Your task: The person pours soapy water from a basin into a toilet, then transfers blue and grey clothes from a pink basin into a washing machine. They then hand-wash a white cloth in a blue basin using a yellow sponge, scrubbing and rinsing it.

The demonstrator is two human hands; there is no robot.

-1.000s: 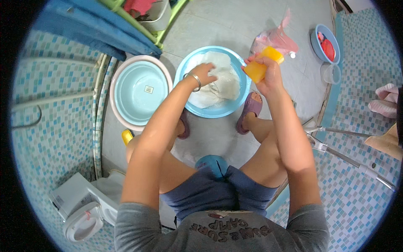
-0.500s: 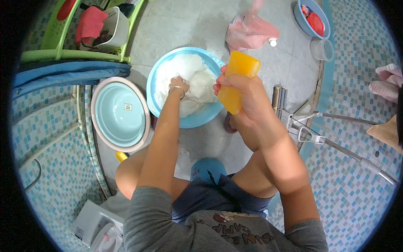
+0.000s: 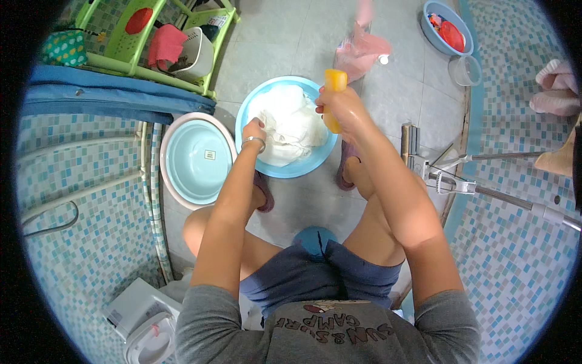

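Observation:
A light blue basin (image 3: 280, 171) on the floor in front of me holds bunched white cloth (image 3: 290, 124), which looks wet. At the basin's left rim, my left hand (image 3: 254, 130) has its fingers closed on the cloth's edge. My right hand (image 3: 343, 106) is wrapped round a yellow-orange bar of soap (image 3: 334, 80), held upright above the basin's right rim and apart from the cloth.
An empty-looking pink-rimmed basin (image 3: 195, 164) stands left of the blue one. A pink plastic pouch (image 3: 364, 53) lies beyond. At the right are a mop (image 3: 454, 182), a small blue tub (image 3: 431, 37) and a clear container (image 3: 465, 70). A green rack (image 3: 124, 42) is far left.
My left hand has come out of the cloth's middle to the basin's left side, gripping its edge. The soap has turned and shows a narrower side. The whole view has shifted slightly.

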